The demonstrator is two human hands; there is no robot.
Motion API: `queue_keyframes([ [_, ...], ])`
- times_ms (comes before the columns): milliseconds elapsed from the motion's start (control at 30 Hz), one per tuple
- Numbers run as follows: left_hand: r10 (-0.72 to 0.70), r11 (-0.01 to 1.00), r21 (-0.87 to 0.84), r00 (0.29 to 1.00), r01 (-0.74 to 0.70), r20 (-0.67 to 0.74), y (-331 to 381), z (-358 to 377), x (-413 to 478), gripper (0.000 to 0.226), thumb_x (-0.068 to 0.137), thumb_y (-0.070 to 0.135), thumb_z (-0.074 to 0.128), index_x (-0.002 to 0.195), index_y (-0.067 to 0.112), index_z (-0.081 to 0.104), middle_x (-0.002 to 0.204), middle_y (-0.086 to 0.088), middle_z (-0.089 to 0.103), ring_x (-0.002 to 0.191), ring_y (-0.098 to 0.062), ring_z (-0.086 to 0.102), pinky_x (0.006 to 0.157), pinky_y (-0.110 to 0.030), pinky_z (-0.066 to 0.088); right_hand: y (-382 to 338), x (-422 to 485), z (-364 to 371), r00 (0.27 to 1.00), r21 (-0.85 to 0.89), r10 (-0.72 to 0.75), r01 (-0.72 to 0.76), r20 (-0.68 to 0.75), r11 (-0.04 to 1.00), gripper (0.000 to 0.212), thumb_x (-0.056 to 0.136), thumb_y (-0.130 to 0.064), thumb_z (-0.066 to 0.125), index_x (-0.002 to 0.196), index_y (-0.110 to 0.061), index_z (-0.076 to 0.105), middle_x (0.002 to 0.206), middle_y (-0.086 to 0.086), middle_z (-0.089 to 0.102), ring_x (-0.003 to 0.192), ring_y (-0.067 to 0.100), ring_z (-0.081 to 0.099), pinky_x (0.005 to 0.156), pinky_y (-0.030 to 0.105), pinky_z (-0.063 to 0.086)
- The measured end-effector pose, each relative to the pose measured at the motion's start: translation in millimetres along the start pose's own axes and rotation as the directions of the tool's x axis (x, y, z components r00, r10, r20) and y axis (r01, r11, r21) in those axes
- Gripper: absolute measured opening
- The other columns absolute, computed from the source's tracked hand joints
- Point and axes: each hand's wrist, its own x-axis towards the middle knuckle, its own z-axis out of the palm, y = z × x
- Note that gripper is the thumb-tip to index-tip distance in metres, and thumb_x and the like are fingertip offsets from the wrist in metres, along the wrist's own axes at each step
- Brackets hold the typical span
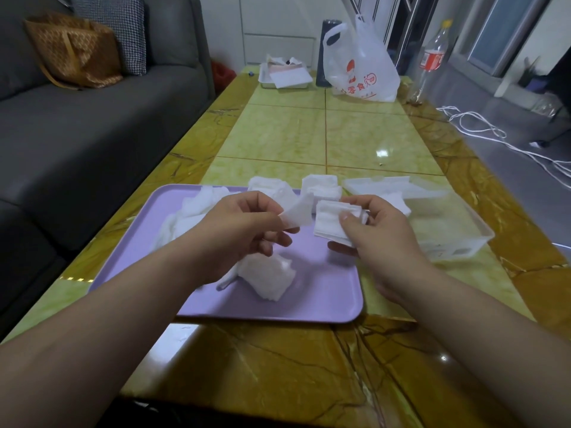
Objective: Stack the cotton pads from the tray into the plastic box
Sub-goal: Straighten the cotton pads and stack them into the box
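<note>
Head view looks down on a lilac tray at the near end of a tiled table, with the clear plastic box just beside the tray's right edge and what looks like its lid lying behind it. The left hand pinches a single cotton pad by one corner between thumb and fingers, held in the air over the tray's middle. The right hand grips a small stack of pads, thumb on top and fingers curled beneath, close beside the single pad but not touching it. More pads wait on the tray: a crumpled heap near its middle, a fluffier pile toward the far left corner, and two squared stacks at the far edge. How many pads lie in the box I cannot tell through its cloudy wall.

These pads look very light, soft and limp, and likely to cling to one another and fold. A flat pinch across the stack's short side should keep the edges square. Squeezing hard would probably splay or dent the layers, and a loose hold could let the top pad slide off
</note>
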Motion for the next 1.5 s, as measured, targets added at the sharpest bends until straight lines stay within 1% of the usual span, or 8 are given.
queue_keyframes([
  [400, 0.022, 0.999, 0.034, 0.998, -0.024, 0.066, -7.6, 11.6, -0.7, 0.019, 0.083, -0.005, 0.074, 0.101, 0.001, 0.073, 0.085, -0.016, 0.072, 0.071, -0.021, 0.063, 0.063, -0.028, 0.049, 0.0, -7.0, 8.9, 0.987, -0.013, -0.003, 0.006, 0.159, 1.000, 0.018, 0.094, -0.004, 0.070, 0.104, -0.019, 0.073, 0.105, 0.015, 0.075, 0.097, 0.032, 0.075, 0.077, 0.049, 0.065],
  [533, 0.035, 0.999, 0.003, 0.997, -0.036, 0.064, -9.0, 11.8, 0.6, 0.021, 0.079, 0.006, 0.083, 0.099, 0.002, 0.076, 0.088, -0.012, 0.073, 0.079, -0.021, 0.066, 0.063, -0.029, 0.049, 0.8, -6.0, 7.2, 0.990, 0.013, 0.001, -0.003, 0.144, 1.000, 0.018, 0.096, -0.006, 0.067, 0.098, -0.022, 0.073, 0.105, 0.013, 0.074, 0.096, 0.030, 0.075, 0.078, 0.050, 0.064],
  [733, 0.071, 0.987, 0.144, 0.996, -0.063, -0.048, -9.2, 15.8, 0.8, 0.021, 0.082, 0.027, 0.082, 0.096, 0.012, 0.080, 0.092, -0.010, 0.077, 0.069, -0.010, 0.059, 0.068, -0.035, 0.039, 1.2, -5.6, 7.7, 0.984, 0.022, 0.039, -0.044, 0.172, 0.999, 0.016, 0.091, -0.008, 0.076, 0.105, -0.016, 0.073, 0.104, 0.015, 0.076, 0.094, 0.029, 0.077, 0.076, 0.045, 0.064],
  [933, 0.112, 0.990, 0.097, 0.989, -0.103, -0.096, -10.6, 15.5, 3.9, 0.019, 0.076, 0.003, 0.085, 0.088, 0.014, 0.075, 0.074, -0.001, 0.072, 0.058, -0.008, 0.058, 0.061, -0.026, 0.041, 2.1, -6.3, 6.6, 0.983, 0.042, 0.056, -0.064, 0.173, 0.997, 0.011, 0.094, -0.006, 0.070, 0.100, -0.015, 0.072, 0.108, 0.017, 0.074, 0.098, 0.032, 0.075, 0.075, 0.047, 0.064],
  [1033, 0.106, 0.990, 0.105, 0.993, -0.099, -0.060, -10.7, 13.7, 3.5, 0.029, 0.080, -0.004, 0.080, 0.101, 0.014, 0.072, 0.077, 0.000, 0.068, 0.059, -0.009, 0.057, 0.059, -0.029, 0.039, 2.3, -6.5, 6.4, 0.982, 0.032, 0.056, -0.063, 0.180, 0.998, 0.013, 0.094, -0.006, 0.069, 0.103, -0.015, 0.072, 0.106, 0.015, 0.076, 0.098, 0.030, 0.075, 0.077, 0.050, 0.064],
  [1167, 0.104, 0.981, 0.165, 0.994, -0.098, -0.029, -10.7, 14.0, 2.8, 0.034, 0.088, -0.003, 0.072, 0.115, 0.017, 0.072, 0.080, 0.002, 0.065, 0.063, -0.010, 0.056, 0.059, -0.028, 0.043, 2.9, -6.1, 6.3, 0.984, 0.028, 0.042, -0.048, 0.172, 0.998, 0.015, 0.094, -0.005, 0.069, 0.104, -0.016, 0.072, 0.104, 0.014, 0.076, 0.095, 0.029, 0.076, 0.076, 0.047, 0.064],
  [1367, 0.098, 0.986, 0.133, 0.995, -0.097, -0.001, -7.1, 9.8, 1.2, 0.007, 0.092, 0.004, 0.069, 0.098, 0.008, 0.070, 0.085, -0.002, 0.068, 0.077, -0.017, 0.056, 0.064, -0.031, 0.042, 5.6, -1.8, 4.9, 0.994, 0.007, 0.049, -0.050, 0.095, 0.999, 0.019, 0.095, -0.005, 0.067, 0.104, -0.020, 0.072, 0.103, 0.013, 0.076, 0.094, 0.030, 0.075, 0.081, 0.050, 0.064],
  [1500, 0.086, 0.992, 0.085, 0.993, -0.093, 0.075, -10.7, 16.1, -1.2, 0.008, 0.090, 0.005, 0.074, 0.095, 0.009, 0.069, 0.086, -0.008, 0.071, 0.077, -0.019, 0.058, 0.061, -0.032, 0.043, -0.2, -5.2, 5.8, 0.977, 0.033, 0.078, -0.086, 0.197, 0.996, 0.029, 0.089, 0.004, 0.071, 0.110, -0.016, 0.072, 0.097, 0.012, 0.077, 0.086, 0.027, 0.074, 0.076, 0.043, 0.064],
])
